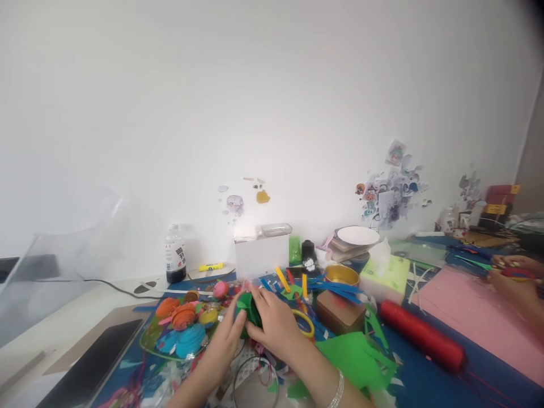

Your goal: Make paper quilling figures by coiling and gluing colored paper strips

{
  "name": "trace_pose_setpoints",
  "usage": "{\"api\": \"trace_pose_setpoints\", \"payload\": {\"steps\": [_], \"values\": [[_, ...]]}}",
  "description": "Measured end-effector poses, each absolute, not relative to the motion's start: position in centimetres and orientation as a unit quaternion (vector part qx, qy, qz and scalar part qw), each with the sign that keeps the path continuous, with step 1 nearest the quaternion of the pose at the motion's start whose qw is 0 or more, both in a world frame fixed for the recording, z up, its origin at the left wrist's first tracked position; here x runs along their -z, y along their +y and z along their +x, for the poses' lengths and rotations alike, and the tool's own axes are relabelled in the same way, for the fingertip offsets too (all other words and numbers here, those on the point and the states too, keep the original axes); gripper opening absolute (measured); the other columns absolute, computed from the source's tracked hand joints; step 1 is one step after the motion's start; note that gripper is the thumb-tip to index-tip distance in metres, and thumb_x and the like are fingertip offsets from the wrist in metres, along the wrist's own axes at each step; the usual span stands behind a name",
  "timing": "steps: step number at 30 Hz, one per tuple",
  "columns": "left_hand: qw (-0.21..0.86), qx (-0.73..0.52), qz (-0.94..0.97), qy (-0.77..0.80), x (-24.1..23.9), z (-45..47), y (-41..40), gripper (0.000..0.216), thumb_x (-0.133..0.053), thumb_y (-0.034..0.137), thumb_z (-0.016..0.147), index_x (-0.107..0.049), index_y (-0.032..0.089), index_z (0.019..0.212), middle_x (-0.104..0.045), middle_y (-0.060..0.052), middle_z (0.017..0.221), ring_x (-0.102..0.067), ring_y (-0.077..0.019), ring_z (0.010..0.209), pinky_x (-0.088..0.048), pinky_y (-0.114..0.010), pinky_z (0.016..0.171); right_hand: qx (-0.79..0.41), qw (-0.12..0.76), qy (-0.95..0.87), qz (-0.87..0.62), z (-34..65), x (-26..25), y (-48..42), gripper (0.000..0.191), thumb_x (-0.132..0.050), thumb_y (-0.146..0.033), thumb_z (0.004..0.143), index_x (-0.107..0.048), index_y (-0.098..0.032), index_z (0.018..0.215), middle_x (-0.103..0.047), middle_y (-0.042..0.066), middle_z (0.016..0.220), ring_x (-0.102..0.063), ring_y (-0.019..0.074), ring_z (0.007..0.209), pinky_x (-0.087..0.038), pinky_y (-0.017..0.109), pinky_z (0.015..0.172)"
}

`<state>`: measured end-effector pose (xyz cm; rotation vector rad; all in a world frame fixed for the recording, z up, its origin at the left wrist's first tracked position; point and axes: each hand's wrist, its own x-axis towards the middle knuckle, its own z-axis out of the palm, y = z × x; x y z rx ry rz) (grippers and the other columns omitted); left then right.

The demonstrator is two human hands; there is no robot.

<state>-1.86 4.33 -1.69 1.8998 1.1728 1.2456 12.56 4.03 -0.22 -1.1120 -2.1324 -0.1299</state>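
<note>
My left hand [229, 331] and my right hand [274, 320] meet low in the middle of the view. Between them is a green coiled craft piece [251, 306], its material hard to make out. Fingers of both hands wrap round it, and the fingertips partly hide it. To the left of my left hand, a shallow green tray [147, 343] holds orange coiled pieces [183, 316], a blue ribbed piece [191, 339] and a yellow one [208, 316]. A yellow ring [312, 327] lies just right of my right hand. Under my right forearm is a bright green sheet [357, 360].
A red thread spool [423, 335], pink sheet [476, 317], brown box [340, 313], golden tin [342, 273] and tissue pack [385, 275] stand right. A dark-bottomed bottle [175, 255] and white box [261, 255] stand behind. Another person's hand [516, 266] is at far right.
</note>
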Motion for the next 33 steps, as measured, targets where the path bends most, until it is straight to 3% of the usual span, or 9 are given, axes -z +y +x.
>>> {"api": "trace_pose_setpoints", "payload": {"steps": [10,23,33], "values": [[0.283,-0.475,0.707,0.441,2.1,-1.8,4.7,0.055,-0.035,0.050,0.083,-0.041,0.019,0.129,-0.043,-0.007,0.136,-0.031,-0.0219,0.128,-0.027,-0.038,0.105,0.125,0.338,-0.840,-0.405,12.8,1.6,5.5,0.060,-0.048,-0.012,0.073,-0.033,-0.002,0.131,-0.052,0.018,0.109,-0.049,0.0256,0.101,-0.045,0.039,0.089],[0.298,-0.449,0.721,0.436,1.3,-2.2,4.2,0.059,-0.034,0.054,0.081,-0.040,0.020,0.130,-0.041,-0.004,0.137,-0.029,-0.0212,0.129,-0.025,-0.035,0.106,0.147,0.347,-0.848,-0.372,13.1,1.6,6.0,0.065,-0.044,-0.004,0.073,-0.026,-0.005,0.134,-0.054,0.016,0.103,-0.051,0.0242,0.095,-0.048,0.039,0.083],[0.284,-0.443,0.738,0.422,1.5,-2.5,4.2,0.059,-0.031,0.054,0.082,-0.035,0.024,0.132,-0.044,-0.004,0.135,-0.027,-0.0208,0.130,-0.026,-0.037,0.106,0.060,0.382,-0.824,-0.415,13.0,0.5,4.3,0.061,-0.056,-0.030,0.076,-0.034,-0.018,0.131,-0.052,0.011,0.117,-0.049,0.0255,0.105,-0.045,0.039,0.085]]}}
